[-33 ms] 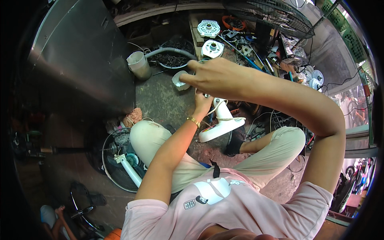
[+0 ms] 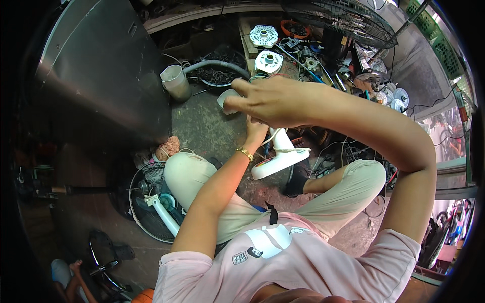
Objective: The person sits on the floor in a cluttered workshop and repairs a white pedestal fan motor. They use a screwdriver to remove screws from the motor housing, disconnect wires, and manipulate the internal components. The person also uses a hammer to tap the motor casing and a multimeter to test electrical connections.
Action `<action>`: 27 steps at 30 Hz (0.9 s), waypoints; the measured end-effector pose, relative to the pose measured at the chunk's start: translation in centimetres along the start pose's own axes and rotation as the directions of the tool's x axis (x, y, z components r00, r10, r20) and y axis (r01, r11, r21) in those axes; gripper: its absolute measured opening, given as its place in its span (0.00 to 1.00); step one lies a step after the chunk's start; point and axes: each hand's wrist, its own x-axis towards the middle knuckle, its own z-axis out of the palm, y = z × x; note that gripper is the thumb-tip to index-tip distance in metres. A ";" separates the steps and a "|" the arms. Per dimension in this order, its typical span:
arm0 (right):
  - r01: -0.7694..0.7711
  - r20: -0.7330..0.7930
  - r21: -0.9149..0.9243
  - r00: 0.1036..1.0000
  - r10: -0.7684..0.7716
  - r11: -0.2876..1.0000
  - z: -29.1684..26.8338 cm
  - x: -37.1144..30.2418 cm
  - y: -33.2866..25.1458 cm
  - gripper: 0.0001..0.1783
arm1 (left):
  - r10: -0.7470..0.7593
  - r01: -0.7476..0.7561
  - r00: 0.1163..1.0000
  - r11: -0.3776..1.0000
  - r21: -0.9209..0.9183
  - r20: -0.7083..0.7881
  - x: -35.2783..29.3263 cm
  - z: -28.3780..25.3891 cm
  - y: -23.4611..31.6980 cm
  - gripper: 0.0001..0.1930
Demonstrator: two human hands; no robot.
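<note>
Across the centre and lower frame, seated person [image 2: 275,242]: one; arms nearly as a moment earlier, only the right hand shifted, which suggests a small adjustment within the same work.
Dark cabinet [image 2: 101,65]: one, upper left.
Fan guards: two prominent; one upper right [image 2: 348,22], one lower left [image 2: 146,214].
White fan stand [image 2: 280,164]: one, at centre, base toward the lower frame, cord around its neck; unmoved.
Right hand [image 2: 262,101]: above the left, just lower than before, now covering a small metal piece; thumb and forefinger extended, slightly parted, the rest curled; any hold cannot be told.
Left hand [image 2: 256,130]: at the neck's upper end, fingers mostly hidden; opening and grip cannot be told.
Pale tub [image 2: 176,83]: one, upright, left of centre.
White vented covers [image 2: 263,36]: two, upper centre, one below the other.
Orange bowl [image 2: 298,37]: one, upper centre-right.
White cup [image 2: 227,94]: one, partly behind the right fingers.
Gold-coloured bracelet [image 2: 246,153]: one, left wrist.
</note>
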 end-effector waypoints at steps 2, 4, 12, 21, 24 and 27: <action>0.128 -0.031 0.027 0.991 -0.127 0.991 0.5 -0.7 0.2 0.19 | -0.044 0.041 0.998 0.996 0.080 0.039 -0.3 0.5 0.8 0.28; -0.085 0.118 -0.016 0.989 0.086 0.996 0.0 -0.8 -1.4 0.19 | -0.092 0.081 0.994 0.982 0.168 0.058 -0.5 0.2 1.6 0.29; -0.136 -0.078 -0.063 0.988 0.131 0.989 0.6 -2.7 -1.5 0.19 | 0.196 -0.186 0.980 0.959 0.211 -0.025 -0.3 0.5 0.7 0.31; -0.111 -0.171 -0.090 0.981 0.094 0.990 0.6 -3.0 -3.3 0.16 | 0.140 -0.140 0.990 0.981 0.135 0.010 -0.2 0.2 0.9 0.29; -0.337 -0.014 -0.090 0.941 0.337 0.937 0.7 -3.1 -3.9 0.14 | 0.142 -0.143 0.990 0.980 0.137 0.017 0.0 0.2 1.0 0.29; -0.326 -0.251 -0.087 0.922 0.296 0.941 1.5 -3.9 -3.8 0.13 | 0.142 -0.144 0.990 0.981 0.129 0.025 0.0 0.5 1.3 0.28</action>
